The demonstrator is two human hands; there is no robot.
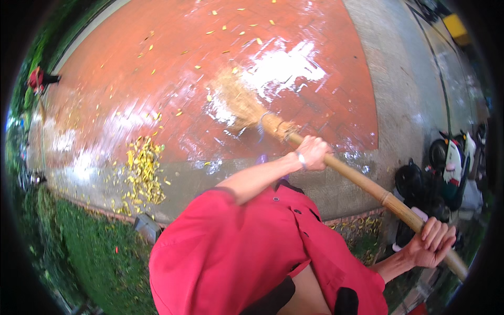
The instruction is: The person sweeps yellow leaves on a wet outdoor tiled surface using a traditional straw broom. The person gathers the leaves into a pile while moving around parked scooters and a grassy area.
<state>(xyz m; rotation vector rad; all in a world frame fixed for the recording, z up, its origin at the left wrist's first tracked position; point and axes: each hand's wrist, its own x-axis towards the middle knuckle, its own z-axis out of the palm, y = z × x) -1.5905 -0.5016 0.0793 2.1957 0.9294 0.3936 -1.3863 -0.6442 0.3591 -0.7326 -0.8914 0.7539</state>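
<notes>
My left hand (pixel 314 152), with a bracelet at its wrist, is wrapped around the bamboo handle (pixel 360 179) of a broom just behind the binding. Farther back, my right hand (pixel 432 243) grips the same handle close to its end. The handle runs diagonally across my front. Its straw broom head (pixel 236 98) points up and to the left over wet red paving (pixel 315 106), and the bristles are blurred. Left of my body lies a heap of yellow leaves (pixel 145 169) on the wet ground.
Scattered leaves dot the paving. Beyond the brick edging grows grass (pixel 98 248), with a dark box-like fixture (pixel 146 227) at the border. Motor scooters (pixel 453 161) are parked at right. Another person (pixel 37 78) in red stands far left with a long-handled tool.
</notes>
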